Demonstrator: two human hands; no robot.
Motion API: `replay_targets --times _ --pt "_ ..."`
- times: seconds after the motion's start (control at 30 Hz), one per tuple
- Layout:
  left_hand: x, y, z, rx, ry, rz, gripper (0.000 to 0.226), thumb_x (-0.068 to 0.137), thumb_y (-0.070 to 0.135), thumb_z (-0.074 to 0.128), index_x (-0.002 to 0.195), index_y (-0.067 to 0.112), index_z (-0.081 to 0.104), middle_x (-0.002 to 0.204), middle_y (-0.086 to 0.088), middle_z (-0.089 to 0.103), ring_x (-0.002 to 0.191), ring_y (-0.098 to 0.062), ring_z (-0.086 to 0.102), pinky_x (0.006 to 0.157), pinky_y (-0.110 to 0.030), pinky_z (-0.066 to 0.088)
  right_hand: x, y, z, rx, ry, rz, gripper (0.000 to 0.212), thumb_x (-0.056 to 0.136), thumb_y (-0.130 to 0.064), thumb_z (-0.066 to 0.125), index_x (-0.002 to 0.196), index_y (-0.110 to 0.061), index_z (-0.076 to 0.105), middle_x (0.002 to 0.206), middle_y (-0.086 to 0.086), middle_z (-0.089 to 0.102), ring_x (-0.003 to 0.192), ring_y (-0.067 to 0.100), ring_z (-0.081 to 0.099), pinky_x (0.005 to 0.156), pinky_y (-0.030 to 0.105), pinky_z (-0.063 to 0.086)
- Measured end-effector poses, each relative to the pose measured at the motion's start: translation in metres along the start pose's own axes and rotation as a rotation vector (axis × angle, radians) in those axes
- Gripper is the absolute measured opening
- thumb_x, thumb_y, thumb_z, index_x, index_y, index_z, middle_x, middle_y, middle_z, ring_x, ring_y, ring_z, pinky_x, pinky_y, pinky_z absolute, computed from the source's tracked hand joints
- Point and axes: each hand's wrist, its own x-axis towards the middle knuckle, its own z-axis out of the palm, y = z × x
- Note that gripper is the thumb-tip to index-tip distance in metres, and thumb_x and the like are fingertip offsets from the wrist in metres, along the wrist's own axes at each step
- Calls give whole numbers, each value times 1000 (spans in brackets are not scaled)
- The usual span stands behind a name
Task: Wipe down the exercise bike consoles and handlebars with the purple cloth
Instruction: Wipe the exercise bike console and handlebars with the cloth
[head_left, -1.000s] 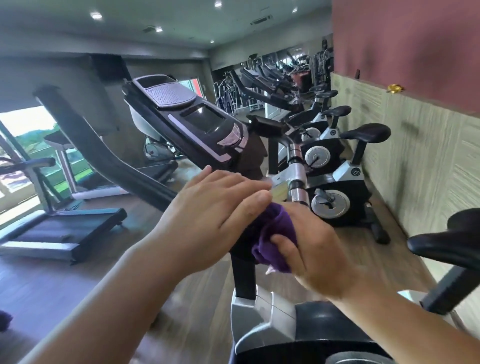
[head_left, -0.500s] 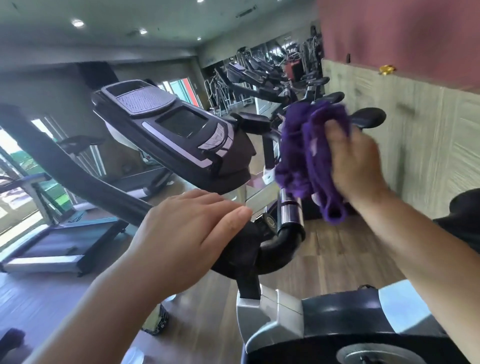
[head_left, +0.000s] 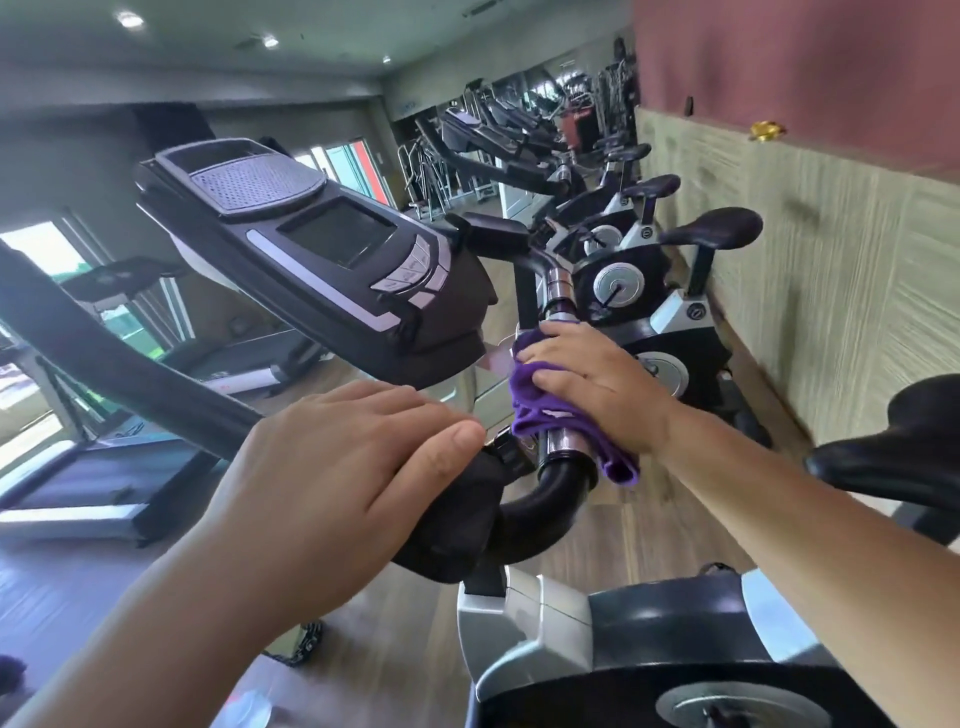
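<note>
The black console of the nearest exercise bike tilts up at centre left, its screen and buttons facing me. My right hand wraps the purple cloth around the chrome sensor section of the right handlebar, fingers curled over the bar. Part of the cloth hangs below the wrist. My left hand lies flat with straight fingers on the black padded centre of the handlebar, just under the console. The left handlebar runs off to the left behind that hand.
More exercise bikes stand in a row ahead along the right wall. A black saddle juts in at right. Treadmills fill the left side by the windows. Wooden floor runs between the rows.
My right hand came down from in front of the far bikes and now clamps the cloth round the right handlebar's chrome section. My left hand has stayed on the handlebar centre.
</note>
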Motion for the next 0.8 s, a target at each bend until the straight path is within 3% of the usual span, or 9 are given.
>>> replay_targets --times 0.1,0.23,0.33,0.43,0.53,0.6,0.7,0.8 --pt "0 0 0 2 -3 10 54 102 66 9 121 54 58 115 37 62 114 7 55 78 -33 54 -29 -15 17 131 88 50 34 98 -35 53 113 -15 77 119 -7 74 134 9 50 121 32 26" --pt "0 1 1 2 9 7 51 103 65 12 120 55 58 116 40 61 114 9 54 74 -33 56 -49 -28 19 29 75 -173 27 101 -25 54 113 -13 74 117 -5 73 126 17 58 116 39 35" --pt "1 2 0 7 2 -1 55 103 65 13 119 53 63 116 40 62 115 4 58 76 -38 56 -15 -10 10 135 85 -66 24 98 -13 59 110 -3 76 112 5 76 114 15 64 107 45 44" --pt "0 3 -1 9 -12 -7 54 103 64 14 119 53 64 117 41 61 116 3 58 78 -40 57 -22 -15 24 232 215 39 26 96 -20 60 107 -7 79 111 -3 76 118 7 60 112 45 39" --pt "0 3 0 2 -20 -13 56 103 65 13 119 51 64 119 41 60 119 3 57 81 -42 57 -63 -40 40 194 274 -69 28 94 -27 58 108 -16 79 117 -10 74 132 13 54 119 38 31" --pt "2 3 1 -8 -21 -24 56 102 66 13 120 50 64 120 41 60 121 2 57 82 -43 57 -62 -32 34 178 227 -123 29 95 -28 58 112 -16 78 123 -8 73 134 16 53 119 39 30" --pt "2 3 1 -17 -35 -36 55 103 64 14 120 49 64 121 40 60 121 0 57 83 -45 56 -26 -2 20 195 194 -23 36 94 -35 58 114 -13 79 123 -4 74 131 12 54 118 43 34" --pt "1 4 1 1 -26 -40 55 103 63 14 120 49 65 121 40 60 119 2 56 82 -43 57 -21 0 30 301 239 102 29 92 -31 60 109 -17 80 118 -10 74 133 9 50 120 40 31"
